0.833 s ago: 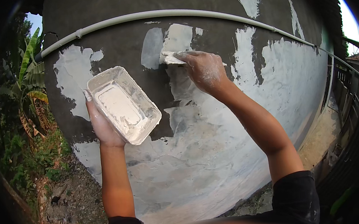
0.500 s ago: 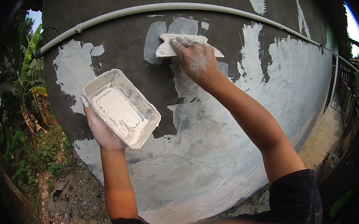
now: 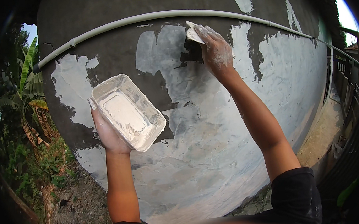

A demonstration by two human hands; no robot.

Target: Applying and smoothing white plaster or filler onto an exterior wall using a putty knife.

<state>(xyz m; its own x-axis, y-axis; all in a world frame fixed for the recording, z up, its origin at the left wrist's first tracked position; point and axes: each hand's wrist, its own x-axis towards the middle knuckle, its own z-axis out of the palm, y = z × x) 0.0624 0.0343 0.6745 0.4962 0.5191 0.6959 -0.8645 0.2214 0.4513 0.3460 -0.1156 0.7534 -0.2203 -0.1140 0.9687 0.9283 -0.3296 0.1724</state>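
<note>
My left hand (image 3: 109, 135) holds a clear rectangular plastic tub (image 3: 133, 87) from below and its left side, fingers wrapped round it. Smooth white putty (image 3: 121, 112) covers the tub's bottom, and smears line its sides. Up under the pipe, my right hand (image 3: 218, 56) grips a putty scraper (image 3: 193, 32) thickly coated in white, tilted steeply against the wall. The hand hides much of the scraper. Dark grey wall (image 3: 144, 89) shows between pale skimmed areas (image 3: 207, 151); a fresh thin grey-white coat (image 3: 165, 50) lies just left of the scraper.
A white pipe (image 3: 160, 16) crosses the wall above my hands. Banana plants (image 3: 29, 76) and weeds grow at the left, over stony ground (image 3: 78, 206). To the right runs a narrow path (image 3: 320, 137) beside a dark fence (image 3: 348, 79).
My right hand has moved the scraper rightward and up along the wall, tilting it from near level to steep. The thin coat under the pipe is wider. My left hand still holds the tub.
</note>
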